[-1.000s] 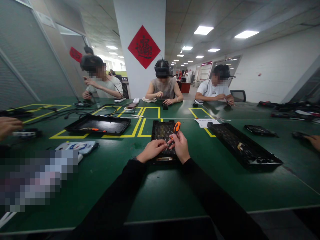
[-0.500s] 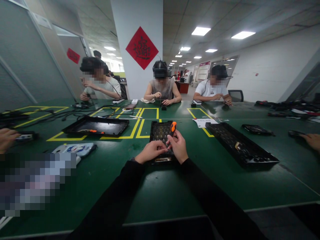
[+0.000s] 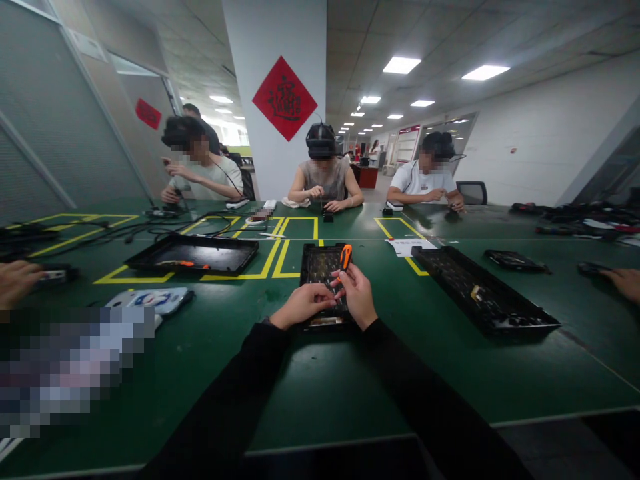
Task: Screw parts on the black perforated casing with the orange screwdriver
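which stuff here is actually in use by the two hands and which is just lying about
In use: screwdriver in right hand; black board under left hand.

Lying about: long tray, flat tray, white-blue case, cables.

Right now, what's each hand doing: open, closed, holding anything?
Left hand: fingers curled, resting on the black tray; whether it pinches anything cannot be told.
Right hand: closed on the orange-handled screwdriver, tip down over the tray.
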`<state>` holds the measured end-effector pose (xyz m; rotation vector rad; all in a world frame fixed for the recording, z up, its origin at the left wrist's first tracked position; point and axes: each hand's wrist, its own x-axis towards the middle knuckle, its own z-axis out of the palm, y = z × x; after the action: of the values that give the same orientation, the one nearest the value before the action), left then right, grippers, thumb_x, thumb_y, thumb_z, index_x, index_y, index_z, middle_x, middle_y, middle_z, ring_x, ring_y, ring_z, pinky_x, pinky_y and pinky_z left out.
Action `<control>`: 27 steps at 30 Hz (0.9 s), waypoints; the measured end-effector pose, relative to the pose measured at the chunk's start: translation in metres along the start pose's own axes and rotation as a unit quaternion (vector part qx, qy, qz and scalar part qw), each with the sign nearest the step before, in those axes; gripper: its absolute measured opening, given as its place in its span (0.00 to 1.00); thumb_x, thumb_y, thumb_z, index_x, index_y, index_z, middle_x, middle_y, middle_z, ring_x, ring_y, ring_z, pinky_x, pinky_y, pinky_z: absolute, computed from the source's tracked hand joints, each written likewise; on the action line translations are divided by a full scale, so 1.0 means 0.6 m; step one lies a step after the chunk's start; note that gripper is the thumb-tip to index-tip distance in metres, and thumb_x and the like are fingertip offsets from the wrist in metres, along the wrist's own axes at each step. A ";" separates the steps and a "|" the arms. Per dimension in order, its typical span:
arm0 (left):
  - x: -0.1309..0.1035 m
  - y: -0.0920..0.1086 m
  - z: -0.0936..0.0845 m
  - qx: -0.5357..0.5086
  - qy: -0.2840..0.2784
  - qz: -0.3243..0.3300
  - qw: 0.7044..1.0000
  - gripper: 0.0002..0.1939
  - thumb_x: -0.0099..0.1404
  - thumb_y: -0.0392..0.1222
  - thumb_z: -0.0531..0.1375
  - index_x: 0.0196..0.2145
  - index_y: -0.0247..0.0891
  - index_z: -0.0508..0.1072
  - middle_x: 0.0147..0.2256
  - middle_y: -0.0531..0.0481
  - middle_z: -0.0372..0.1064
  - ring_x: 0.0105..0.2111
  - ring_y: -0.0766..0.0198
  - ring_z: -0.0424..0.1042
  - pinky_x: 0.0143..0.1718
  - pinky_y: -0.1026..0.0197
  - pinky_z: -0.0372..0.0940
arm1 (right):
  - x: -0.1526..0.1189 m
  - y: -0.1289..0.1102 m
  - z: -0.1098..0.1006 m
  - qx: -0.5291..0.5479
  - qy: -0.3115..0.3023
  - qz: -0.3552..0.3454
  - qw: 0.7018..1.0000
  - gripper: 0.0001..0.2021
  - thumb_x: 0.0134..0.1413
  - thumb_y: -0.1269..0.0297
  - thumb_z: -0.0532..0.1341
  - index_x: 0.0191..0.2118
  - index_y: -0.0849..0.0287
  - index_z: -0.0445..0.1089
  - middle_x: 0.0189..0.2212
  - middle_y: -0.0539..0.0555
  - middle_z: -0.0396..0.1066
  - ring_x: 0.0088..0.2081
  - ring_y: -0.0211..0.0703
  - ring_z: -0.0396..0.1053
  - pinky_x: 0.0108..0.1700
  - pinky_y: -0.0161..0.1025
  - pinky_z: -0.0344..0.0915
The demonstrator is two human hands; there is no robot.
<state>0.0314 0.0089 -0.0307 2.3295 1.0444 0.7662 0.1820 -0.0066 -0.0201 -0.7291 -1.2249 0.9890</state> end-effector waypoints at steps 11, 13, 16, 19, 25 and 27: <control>-0.001 0.003 -0.002 0.009 0.002 -0.020 1.000 0.15 0.56 0.52 0.58 0.30 0.38 0.75 0.28 0.52 0.70 0.28 0.67 0.65 0.32 0.67 0.58 | 0.000 0.004 0.000 0.002 0.003 -0.011 1.000 0.14 0.49 0.59 0.59 0.41 0.59 0.62 0.32 0.52 0.70 0.26 0.34 0.68 0.19 0.27 0.65; -0.002 0.005 -0.004 0.008 -0.001 -0.027 1.000 0.15 0.54 0.53 0.59 0.29 0.38 0.76 0.28 0.52 0.70 0.28 0.66 0.65 0.32 0.67 0.58 | -0.001 0.003 0.000 0.006 0.005 -0.007 1.000 0.14 0.50 0.59 0.59 0.41 0.59 0.62 0.31 0.52 0.70 0.25 0.33 0.67 0.18 0.27 0.65; -0.004 0.006 -0.006 0.013 -0.016 -0.025 0.999 0.16 0.51 0.54 0.61 0.29 0.39 0.76 0.28 0.52 0.70 0.29 0.66 0.65 0.33 0.67 0.58 | -0.001 0.001 0.001 0.008 0.004 -0.005 1.000 0.13 0.50 0.59 0.59 0.41 0.59 0.62 0.31 0.52 0.70 0.25 0.33 0.67 0.18 0.27 0.64; -0.004 0.004 -0.008 0.018 -0.032 -0.018 0.999 0.14 0.51 0.53 0.61 0.30 0.39 0.76 0.30 0.52 0.71 0.29 0.66 0.66 0.33 0.67 0.58 | -0.002 0.001 0.001 0.005 0.001 -0.007 1.000 0.14 0.50 0.59 0.58 0.41 0.59 0.63 0.31 0.52 0.70 0.24 0.33 0.67 0.18 0.27 0.64; -0.002 0.002 -0.006 0.009 -0.042 -0.025 0.999 0.13 0.50 0.50 0.63 0.29 0.40 0.76 0.31 0.52 0.71 0.30 0.66 0.66 0.34 0.67 0.59 | 0.000 0.004 -0.002 0.009 -0.011 0.006 1.000 0.16 0.52 0.57 0.56 0.44 0.60 0.64 0.32 0.52 0.69 0.24 0.33 0.67 0.17 0.27 0.64; -0.001 0.002 -0.006 0.004 -0.040 -0.030 0.999 0.12 0.49 0.50 0.63 0.29 0.40 0.76 0.31 0.52 0.71 0.30 0.66 0.66 0.35 0.67 0.59 | 0.001 0.005 -0.003 0.016 -0.015 0.014 1.000 0.16 0.52 0.56 0.56 0.44 0.59 0.63 0.32 0.52 0.68 0.24 0.32 0.67 0.17 0.27 0.64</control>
<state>0.0292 0.0082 -0.0278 2.3045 1.0792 0.6407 0.1830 -0.0050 -0.0227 -0.7103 -1.2242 1.0434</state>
